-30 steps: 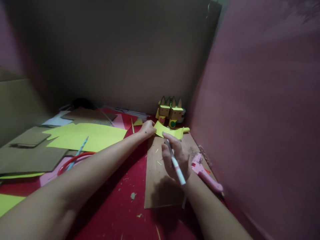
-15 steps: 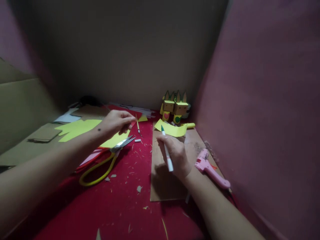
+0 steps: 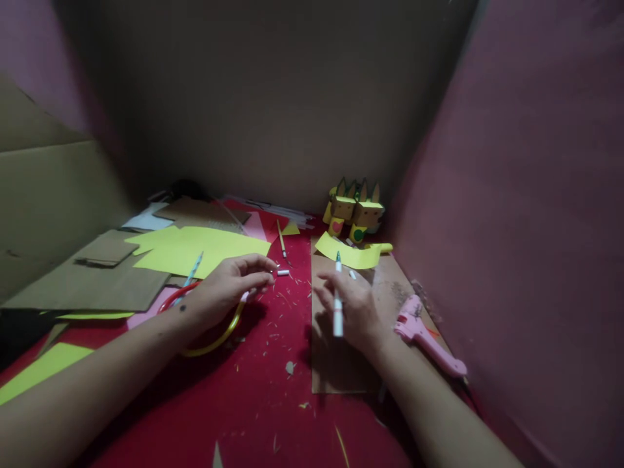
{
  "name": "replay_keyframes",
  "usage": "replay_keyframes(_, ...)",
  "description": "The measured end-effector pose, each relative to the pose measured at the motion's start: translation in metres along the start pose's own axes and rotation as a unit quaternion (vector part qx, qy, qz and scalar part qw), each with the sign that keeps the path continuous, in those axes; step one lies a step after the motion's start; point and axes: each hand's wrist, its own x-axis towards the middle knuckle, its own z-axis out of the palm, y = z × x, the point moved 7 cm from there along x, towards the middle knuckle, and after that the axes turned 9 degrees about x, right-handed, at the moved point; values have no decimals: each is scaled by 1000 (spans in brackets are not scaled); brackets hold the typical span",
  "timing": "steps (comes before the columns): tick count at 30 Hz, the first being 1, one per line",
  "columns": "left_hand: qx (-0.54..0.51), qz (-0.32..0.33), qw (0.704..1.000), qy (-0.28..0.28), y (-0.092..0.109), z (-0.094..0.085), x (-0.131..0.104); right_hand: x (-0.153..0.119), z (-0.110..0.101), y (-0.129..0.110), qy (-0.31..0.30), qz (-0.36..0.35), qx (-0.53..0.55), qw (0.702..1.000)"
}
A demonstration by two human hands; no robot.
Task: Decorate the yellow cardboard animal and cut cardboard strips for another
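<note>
A white marker with a green tip [image 3: 338,299] is held upright in my right hand [image 3: 358,309], above the brown cardboard sheet [image 3: 336,370]. Just beyond that hand lies a curved yellow paper strip [image 3: 348,252]. My left hand [image 3: 241,283] is over the scissors with red and yellow handles [image 3: 214,344], hiding their blades. Its thumb and fingers are apart, near a small white cap [image 3: 283,273] on the red cloth. Another small white piece [image 3: 352,275] shows behind my right hand.
Two small cardboard figures [image 3: 355,211] stand at the back. A pink glue gun [image 3: 429,338] lies at the right beside the wall. Yellow paper [image 3: 209,247], cardboard pieces [image 3: 102,286] and a thin brush [image 3: 281,239] lie left and back. Scraps dot the red cloth [image 3: 273,403].
The view has shifted left. My left hand has lowered toward the white cap and scissors, and its fingers have spread. In my right hand the marker has turned from slanted to nearly upright.
</note>
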Motion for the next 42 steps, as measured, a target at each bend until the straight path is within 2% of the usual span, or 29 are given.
replay_keyframes(3,99,23,995,1,-1,-1,18,0,-15,13,65,106,89,988)
replay_keyframes(7,216,58,975,2,-6,10,54,-4,-27,35,144,243,188,941)
replay_keyframes(10,258,79,963,-23,-11,28,75,-8,-25,46,172,309,250,901)
replay_keyframes(12,261,90,961,-33,-12,36,80,-9,-22,48,175,325,273,888)
replay_keyframes(15,218,103,969,-54,-5,37,73,-8,-21,47,170,326,287,884)
replay_keyframes(17,159,106,977,-95,5,33,60,-9,-20,46,176,334,315,871)
replay_keyframes(19,92,100,980,-149,16,29,44,-9,-18,46,188,345,359,847)
replay_keyframes(21,35,89,980,-176,24,26,28,-8,-15,45,197,349,412,818)
replay_keyframes(25,-46,56,982,-177,26,27,9,-5,-4,36,164,357,514,763)
replay_keyframes(27,-77,47,980,-177,26,30,5,-4,3,30,135,365,540,746)
replay_keyframes(32,-110,51,974,-192,28,37,1,-6,10,20,106,372,547,743)
replay_keyframes(42,-111,66,970,-203,32,40,-4,-12,19,22,70,379,530,755)
